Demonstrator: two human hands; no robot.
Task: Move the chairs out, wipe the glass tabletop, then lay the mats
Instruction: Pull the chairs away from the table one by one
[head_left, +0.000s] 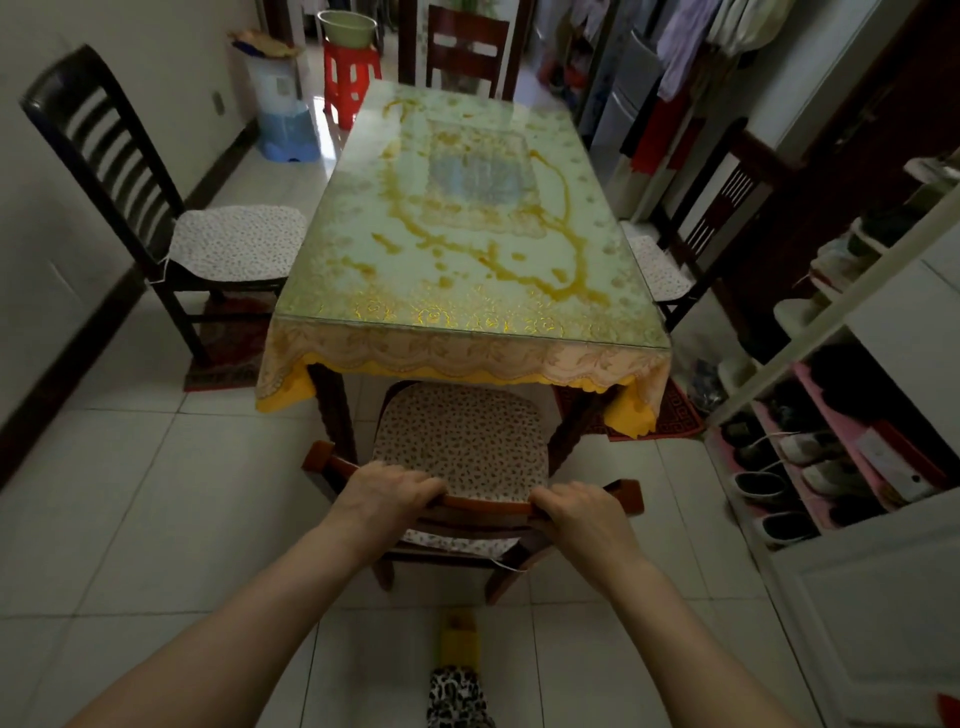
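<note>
Both hands take a closed grip on the top rail of the near chair (462, 447): left hand (387, 491) and right hand (584, 512) curl over it. The chair's seat sits partly under the glass-topped table (467, 208). Other chairs stand at the left (156, 208), right (696, 228) and far end (467, 49).

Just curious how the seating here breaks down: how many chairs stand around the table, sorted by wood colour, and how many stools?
Black chairs: 1, the black chair at left
Red-brown chairs: 3, the near chair gripped by the left hand and right hand, the far chair, the right chair
Red stools: 1, the red stool
Total: 5
</note>
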